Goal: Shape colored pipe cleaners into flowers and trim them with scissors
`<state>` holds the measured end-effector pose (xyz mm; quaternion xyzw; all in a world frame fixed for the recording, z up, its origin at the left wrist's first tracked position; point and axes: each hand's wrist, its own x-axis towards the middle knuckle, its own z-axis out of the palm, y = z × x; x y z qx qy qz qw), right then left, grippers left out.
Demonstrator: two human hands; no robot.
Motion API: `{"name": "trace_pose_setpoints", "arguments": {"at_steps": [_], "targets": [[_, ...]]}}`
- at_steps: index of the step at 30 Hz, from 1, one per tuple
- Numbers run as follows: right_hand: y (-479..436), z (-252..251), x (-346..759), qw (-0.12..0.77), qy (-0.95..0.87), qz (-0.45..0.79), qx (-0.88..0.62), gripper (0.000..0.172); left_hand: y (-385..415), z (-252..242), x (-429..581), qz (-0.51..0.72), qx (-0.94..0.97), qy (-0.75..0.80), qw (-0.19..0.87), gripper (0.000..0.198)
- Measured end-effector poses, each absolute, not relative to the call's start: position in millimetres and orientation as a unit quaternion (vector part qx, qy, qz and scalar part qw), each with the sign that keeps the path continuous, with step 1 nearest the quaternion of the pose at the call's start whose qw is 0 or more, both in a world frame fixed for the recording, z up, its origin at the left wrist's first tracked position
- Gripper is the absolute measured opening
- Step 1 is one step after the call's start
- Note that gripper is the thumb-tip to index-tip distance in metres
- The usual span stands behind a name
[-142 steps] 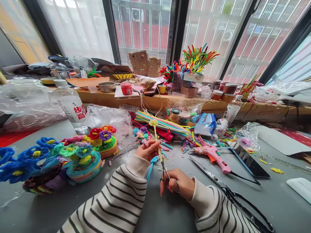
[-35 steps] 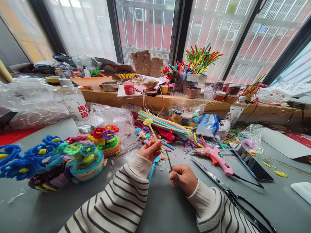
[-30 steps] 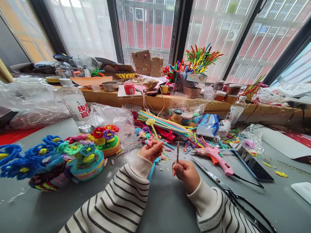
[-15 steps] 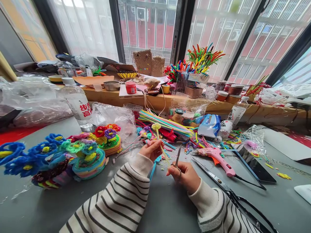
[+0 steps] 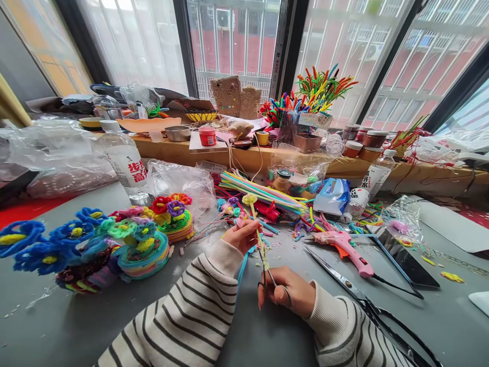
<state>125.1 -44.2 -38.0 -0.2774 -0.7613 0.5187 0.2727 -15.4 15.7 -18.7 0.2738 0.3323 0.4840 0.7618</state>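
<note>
My left hand [image 5: 242,235] is closed on the stem of a pale yellow pipe-cleaner flower [image 5: 249,199], whose head rises above the fingers. The stem runs down toward my right hand [image 5: 292,291], which has its thumb and fingers in the handles of small scissors [image 5: 272,278]. The scissor blades point up and lie along the lower stem, with pale fluff around them. Whether the blades touch the wire is too small to tell. A light blue pipe cleaner [image 5: 241,272] lies on the table beside my left wrist.
Blue pipe-cleaner flowers [image 5: 49,259] and a striped round pot [image 5: 143,262] stand on the left. Right of my hand lie a pink glue gun [image 5: 353,252], large black-handled scissors [image 5: 353,290] and a phone [image 5: 407,257]. Behind is a bundle of pipe cleaners [image 5: 263,189].
My right hand has moved slightly down and turned; the scissor blades have swung from pointing up beside the stem to lying along it. My left hand still holds the flower.
</note>
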Motion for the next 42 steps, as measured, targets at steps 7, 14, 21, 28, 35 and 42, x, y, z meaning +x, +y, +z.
{"name": "trace_pose_setpoints", "arguments": {"at_steps": [7, 14, 21, 28, 35, 42], "targets": [[-44.4, -39.9, 124.1, 0.295, -0.75, 0.527, -0.269, 0.068, 17.9, -22.2, -15.7, 0.498, 0.288, 0.336, 0.746, 0.012], [-43.8, -38.3, 123.9, 0.292, -0.752, 0.525, -0.271, 0.068, 16.9, -20.8, -17.0, 0.5, 0.286, 0.343, 0.742, 0.014], [-43.2, -38.1, 123.8, 0.298, -0.742, 0.52, -0.299, 0.063, 16.5, -19.3, -16.1, 0.519, 0.281, 0.343, 0.731, 0.013], [-42.0, -43.2, 124.9, 0.313, -0.71, 0.541, -0.325, 0.059, 17.7, -19.0, -15.5, 0.538, 0.268, 0.341, 0.723, 0.012], [-41.2, -50.6, 122.2, 0.32, -0.66, 0.535, -0.42, 0.053, 18.5, -18.8, -14.0, 0.558, 0.244, 0.356, 0.709, 0.016], [-37.8, -51.9, 124.2, 0.347, -0.673, 0.503, -0.417, 0.058, 19.1, -17.5, -15.3, 0.568, 0.241, 0.318, 0.72, 0.021]]}}
